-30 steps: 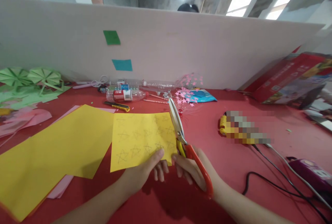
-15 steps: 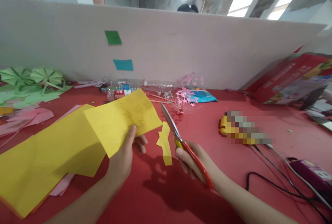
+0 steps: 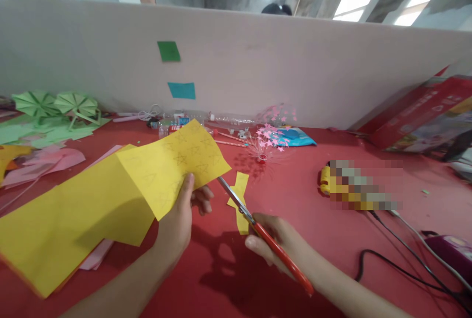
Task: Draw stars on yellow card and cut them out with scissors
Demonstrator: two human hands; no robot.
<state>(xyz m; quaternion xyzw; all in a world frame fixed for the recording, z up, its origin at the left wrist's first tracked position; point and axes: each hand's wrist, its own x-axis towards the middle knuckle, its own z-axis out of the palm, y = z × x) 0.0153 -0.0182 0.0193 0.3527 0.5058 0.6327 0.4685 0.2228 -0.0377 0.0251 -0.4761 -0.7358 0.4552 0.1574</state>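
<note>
My left hand [image 3: 180, 219] pinches the lower edge of a yellow sheet [image 3: 173, 165] with pencilled stars and holds it tilted above the red table [image 3: 295, 185]. My right hand [image 3: 275, 244] grips red-handled scissors [image 3: 258, 227]. Their blades point up and left toward the sheet's lower right edge and look nearly closed. A cut-off yellow strip [image 3: 240, 202] lies on the table under the blades.
A large yellow sheet [image 3: 66, 224] over pink paper lies at the left. Green folded paper fans [image 3: 55, 106], plastic bottles [image 3: 184, 124], pink star decoration [image 3: 269, 136], a red box [image 3: 424, 116], black cables [image 3: 398, 264] and a purple device [image 3: 452, 251] surround the work area. A white partition [image 3: 258, 67] stands behind.
A strip was cut off the starred sheet and dropped onto the table. My left hand swung the sheet left and tilted it. The scissors lowered and turned toward the sheet's edge.
</note>
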